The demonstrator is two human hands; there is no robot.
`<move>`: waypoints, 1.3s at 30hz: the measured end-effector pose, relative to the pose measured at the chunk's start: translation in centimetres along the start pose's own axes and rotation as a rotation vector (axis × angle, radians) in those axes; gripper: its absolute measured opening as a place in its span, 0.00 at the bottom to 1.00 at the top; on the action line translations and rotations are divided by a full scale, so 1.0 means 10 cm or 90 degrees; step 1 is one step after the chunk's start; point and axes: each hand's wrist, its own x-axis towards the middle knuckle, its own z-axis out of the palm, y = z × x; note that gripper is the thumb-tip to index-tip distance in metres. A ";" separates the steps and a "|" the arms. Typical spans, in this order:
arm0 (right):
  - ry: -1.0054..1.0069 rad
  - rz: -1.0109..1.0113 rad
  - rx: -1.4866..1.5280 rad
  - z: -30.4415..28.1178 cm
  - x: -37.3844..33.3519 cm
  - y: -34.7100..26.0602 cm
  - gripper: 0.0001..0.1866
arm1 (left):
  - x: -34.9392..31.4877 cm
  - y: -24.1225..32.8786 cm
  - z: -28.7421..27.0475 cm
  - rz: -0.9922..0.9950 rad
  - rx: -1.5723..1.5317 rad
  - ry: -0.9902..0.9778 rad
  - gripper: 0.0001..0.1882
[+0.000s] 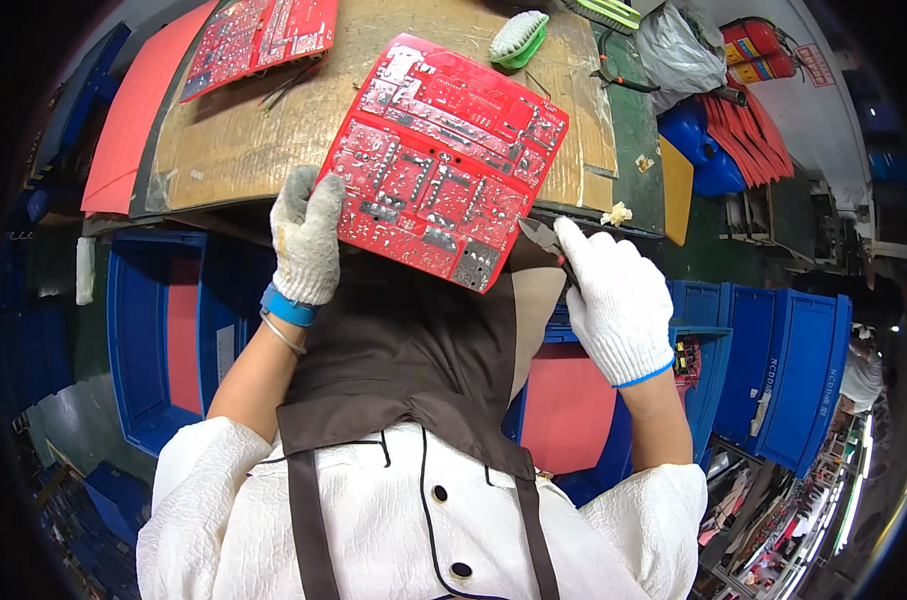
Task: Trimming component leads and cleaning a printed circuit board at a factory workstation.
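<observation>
A red circuit board [443, 165] with soldered joints faces up, tilted over the table's front edge. My left hand [309, 240], in a worn greyish glove, is closed on the board's left edge, its thumb on top and its other fingers partly hidden. To the right, my right hand [618, 300] wears a white glove and wraps round a pair of cutting pliers [541, 236]. Their metal jaws lie close to the board's lower right edge; whether they touch it I cannot tell.
Another red board [263, 40] lies at the table's [223, 140] far left. Farther back are a brush [519, 38] and second pliers [613, 72]. Blue crates [158, 340] flank me, one holding a pink sheet [568, 410]. A fire extinguisher [753, 42] stands at far right.
</observation>
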 end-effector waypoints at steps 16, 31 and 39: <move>0.028 0.003 -0.034 -0.01 0.04 0.14 0.32 | 0.01 0.01 0.01 -0.010 0.001 -0.006 0.08; 0.037 -0.044 -0.038 0.02 0.03 0.09 0.34 | 0.03 -0.02 -0.02 -0.013 0.020 0.004 0.09; 0.079 -0.048 -0.063 0.00 0.09 0.16 0.33 | 0.04 -0.03 -0.02 -0.005 0.014 -0.015 0.10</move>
